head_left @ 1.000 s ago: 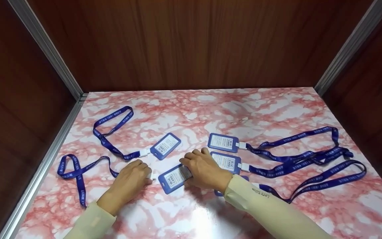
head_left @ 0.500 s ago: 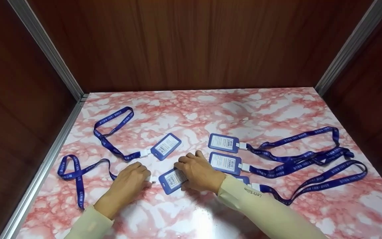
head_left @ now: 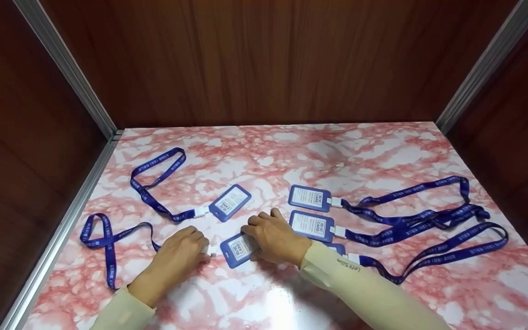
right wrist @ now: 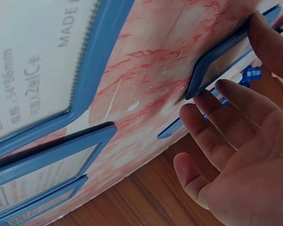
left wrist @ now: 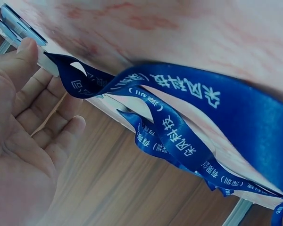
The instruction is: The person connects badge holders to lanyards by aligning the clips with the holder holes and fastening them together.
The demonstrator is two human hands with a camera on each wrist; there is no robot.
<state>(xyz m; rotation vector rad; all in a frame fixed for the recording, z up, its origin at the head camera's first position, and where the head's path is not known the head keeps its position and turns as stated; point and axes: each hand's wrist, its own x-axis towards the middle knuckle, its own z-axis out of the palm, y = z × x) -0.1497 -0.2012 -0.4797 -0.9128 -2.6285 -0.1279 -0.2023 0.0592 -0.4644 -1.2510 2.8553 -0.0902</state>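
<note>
In the head view my left hand [head_left: 182,250] pinches the white clip [head_left: 211,250] of a blue lanyard [head_left: 110,236], whose strap loops out to the left. The left wrist view has the thumb and fingers at the clip [left wrist: 48,64], with the printed strap [left wrist: 179,84] running from it. My right hand [head_left: 275,238] holds a blue-framed ID card holder [head_left: 237,251] by its far end. Its slotted end points at the clip, with a narrow gap between them. The right wrist view shows thumb and fingertips on either side of that holder [right wrist: 198,77].
Another card holder [head_left: 230,202] on its lanyard lies just behind, at left. On the right, holders [head_left: 310,198], [head_left: 310,225] and a third holder [head_left: 337,248], partly behind the right forearm, lie with overlapping straps [head_left: 410,224]. Wood-grain walls [head_left: 264,64] enclose the marbled table [head_left: 264,151].
Over the first half second the right hand slid slightly left along its card holder, uncovering the holder behind the wrist. Since then both hands have stayed nearly still.
</note>
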